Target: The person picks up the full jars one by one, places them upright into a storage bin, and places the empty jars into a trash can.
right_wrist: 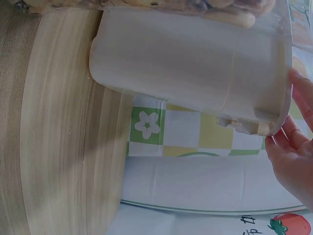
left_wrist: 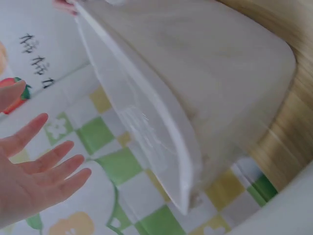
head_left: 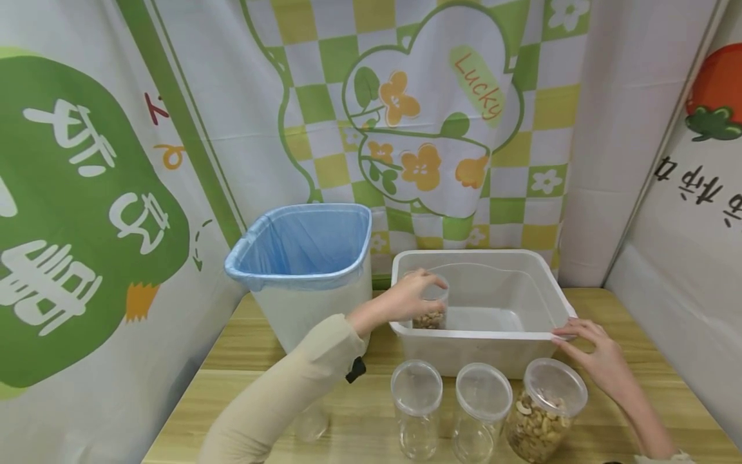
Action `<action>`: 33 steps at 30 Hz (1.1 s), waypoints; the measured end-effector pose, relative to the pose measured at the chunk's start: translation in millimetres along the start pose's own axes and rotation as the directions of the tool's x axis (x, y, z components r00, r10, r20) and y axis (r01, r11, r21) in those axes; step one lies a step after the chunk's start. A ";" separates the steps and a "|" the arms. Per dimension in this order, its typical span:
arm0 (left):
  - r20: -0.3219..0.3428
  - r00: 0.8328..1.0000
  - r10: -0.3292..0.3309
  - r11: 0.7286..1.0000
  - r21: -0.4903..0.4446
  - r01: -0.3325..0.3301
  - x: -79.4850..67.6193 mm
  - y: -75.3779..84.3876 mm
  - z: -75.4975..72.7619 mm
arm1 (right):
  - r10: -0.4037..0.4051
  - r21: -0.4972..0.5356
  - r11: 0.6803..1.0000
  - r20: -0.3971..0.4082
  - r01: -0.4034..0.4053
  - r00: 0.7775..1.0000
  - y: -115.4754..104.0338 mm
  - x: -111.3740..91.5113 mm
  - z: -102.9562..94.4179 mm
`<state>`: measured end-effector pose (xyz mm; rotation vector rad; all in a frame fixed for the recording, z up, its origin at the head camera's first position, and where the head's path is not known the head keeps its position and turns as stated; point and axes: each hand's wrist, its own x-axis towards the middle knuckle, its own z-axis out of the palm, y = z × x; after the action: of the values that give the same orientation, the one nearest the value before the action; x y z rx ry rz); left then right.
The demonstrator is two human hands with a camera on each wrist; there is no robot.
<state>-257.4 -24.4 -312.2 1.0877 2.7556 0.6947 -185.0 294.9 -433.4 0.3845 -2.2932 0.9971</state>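
In the head view a small clear jar of nuts [head_left: 430,314] stands inside the left end of a white plastic bin [head_left: 464,353]. My left hand [head_left: 408,298] is over that jar, thumb and fingers spread about its upper part. The left wrist view shows the same hand [left_wrist: 36,178] with fingers apart and nothing between them; the jar is not visible there. At the bin's front right corner my right hand [head_left: 599,361] grips the rim. From the right wrist, that hand [right_wrist: 296,152] has its thumb and fingers on opposite sides of the rim.
In front of the bin stand two clear lidded jars [head_left: 417,412] [head_left: 478,419] and a larger lidded jar of cashews and other nuts [head_left: 539,422]. A trash can with a blue liner [head_left: 313,316] stands left. Another clear container [head_left: 312,422] is partly behind the left sleeve.
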 end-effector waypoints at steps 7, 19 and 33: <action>-0.022 0.999 0.045 0.996 -0.079 -0.046 -21.7 22.5 -5.6 | 0.000 -0.004 1.000 -0.001 0.000 1.000 0.2 0.4 0.6; -0.081 0.988 0.128 0.991 -0.023 -0.130 -42.0 58.2 18.0 | 0.038 -0.007 0.999 0.019 -0.038 0.999 -1.4 -0.1 -0.9; -0.098 0.973 0.208 0.977 -0.037 -0.212 -37.3 89.0 62.9 | 0.004 -0.007 1.000 0.015 -0.004 1.000 1.0 0.7 -1.5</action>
<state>-158.5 31.4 -331.2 1.3850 2.7094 0.8523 -185.4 296.7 -432.7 0.3854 -2.3112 0.9907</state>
